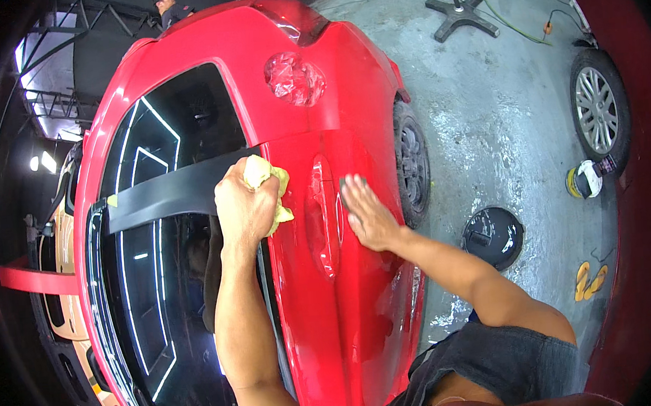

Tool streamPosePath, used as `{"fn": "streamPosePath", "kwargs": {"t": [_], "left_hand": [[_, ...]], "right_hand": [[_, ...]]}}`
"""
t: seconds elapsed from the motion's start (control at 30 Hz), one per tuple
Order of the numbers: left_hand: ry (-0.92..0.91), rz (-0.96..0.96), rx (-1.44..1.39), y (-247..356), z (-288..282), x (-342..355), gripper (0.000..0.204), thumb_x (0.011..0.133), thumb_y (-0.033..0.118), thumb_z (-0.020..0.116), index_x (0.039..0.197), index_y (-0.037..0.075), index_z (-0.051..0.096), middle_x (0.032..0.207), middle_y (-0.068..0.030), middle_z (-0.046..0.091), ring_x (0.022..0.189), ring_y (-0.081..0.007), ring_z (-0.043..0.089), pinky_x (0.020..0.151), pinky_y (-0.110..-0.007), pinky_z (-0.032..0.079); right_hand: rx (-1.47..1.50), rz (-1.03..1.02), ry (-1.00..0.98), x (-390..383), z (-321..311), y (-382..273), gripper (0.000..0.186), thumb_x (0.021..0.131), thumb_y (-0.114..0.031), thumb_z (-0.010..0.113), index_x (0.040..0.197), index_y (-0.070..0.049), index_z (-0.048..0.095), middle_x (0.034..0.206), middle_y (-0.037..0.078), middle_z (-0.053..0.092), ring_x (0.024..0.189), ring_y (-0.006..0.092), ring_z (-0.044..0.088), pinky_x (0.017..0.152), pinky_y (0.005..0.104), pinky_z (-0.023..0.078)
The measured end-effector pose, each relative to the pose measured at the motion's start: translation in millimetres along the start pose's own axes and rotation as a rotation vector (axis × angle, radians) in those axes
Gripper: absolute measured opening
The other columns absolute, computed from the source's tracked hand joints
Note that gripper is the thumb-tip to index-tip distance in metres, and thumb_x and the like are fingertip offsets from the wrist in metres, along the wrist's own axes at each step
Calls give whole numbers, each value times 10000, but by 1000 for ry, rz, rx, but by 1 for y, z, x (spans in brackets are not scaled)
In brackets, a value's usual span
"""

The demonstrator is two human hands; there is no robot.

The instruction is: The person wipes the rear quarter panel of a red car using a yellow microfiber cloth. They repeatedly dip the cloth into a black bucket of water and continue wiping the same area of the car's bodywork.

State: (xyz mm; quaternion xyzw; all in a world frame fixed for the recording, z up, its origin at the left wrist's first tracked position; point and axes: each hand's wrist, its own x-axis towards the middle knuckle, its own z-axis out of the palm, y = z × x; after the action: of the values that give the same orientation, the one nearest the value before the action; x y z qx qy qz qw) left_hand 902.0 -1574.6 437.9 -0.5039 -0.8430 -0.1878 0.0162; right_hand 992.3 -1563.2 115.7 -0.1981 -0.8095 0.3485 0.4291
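My left hand (247,205) is closed around a crumpled pale-yellow cloth (277,185), just above the lower edge of the side window. My right hand (371,213) lies on the red door panel (316,339) to the right of the door handle (324,222), its fingers stretched out. Under those fingertips shows a small dark grey piece (343,191) that looks like sandpaper; most of it is hidden. Around the handle the red paint looks wet and shiny. Further along the red car, crumpled red-tinted film (295,78) covers a round spot on the rear side.
On the wet floor stand a dark round bucket (494,238), yellow sandals (591,281) and a white-and-yellow container (584,179). A wheel (598,108) is at the right. Beyond lie a stand's base (462,17) and a green hose (505,18). Another person (170,9) is behind the car.
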Motion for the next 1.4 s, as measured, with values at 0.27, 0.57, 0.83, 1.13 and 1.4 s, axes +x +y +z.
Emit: {"fn": "streamPosePath", "kwargs": {"t": [0.27,0.57,0.83,1.13,1.4], "left_hand": [[-22,-66,-205,-15,-7,-53,200,795,49,627,966,-33,692,810,-96,703,731,-149,673,715,-311,542],[-11,-45,-239,-34,-56,-144,111,815,21,591,903,-18,648,785,-40,640,717,-107,597,675,-284,491],[125,-69,-738,-94,-88,-291,233,807,-18,507,996,-42,641,843,-105,672,654,-166,663,597,-295,553],[-8,98,-839,-102,-53,-358,197,758,21,526,913,34,647,845,-60,622,710,-148,613,627,-290,516],[-226,-209,-1006,-83,40,-374,274,814,60,556,1075,11,621,918,-136,673,636,-203,650,522,-302,542]], "right_hand": [[-83,63,64,36,7,22,633,1035,-237,408,1566,65,241,1654,266,197,1550,419,154,1270,519,137],[-94,121,71,28,-2,-4,611,1042,-208,383,1548,105,242,1636,308,199,1540,446,151,1279,492,152],[0,101,-56,-183,79,-170,639,1021,-190,413,1549,117,225,1648,325,122,1549,473,73,1270,549,88],[147,34,-497,-309,82,-269,657,1013,-151,404,1585,68,165,1679,259,88,1575,369,31,1292,488,63],[717,589,-241,-328,35,-168,616,1053,-203,356,1594,36,185,1686,221,135,1573,300,119,1288,385,102]]}}
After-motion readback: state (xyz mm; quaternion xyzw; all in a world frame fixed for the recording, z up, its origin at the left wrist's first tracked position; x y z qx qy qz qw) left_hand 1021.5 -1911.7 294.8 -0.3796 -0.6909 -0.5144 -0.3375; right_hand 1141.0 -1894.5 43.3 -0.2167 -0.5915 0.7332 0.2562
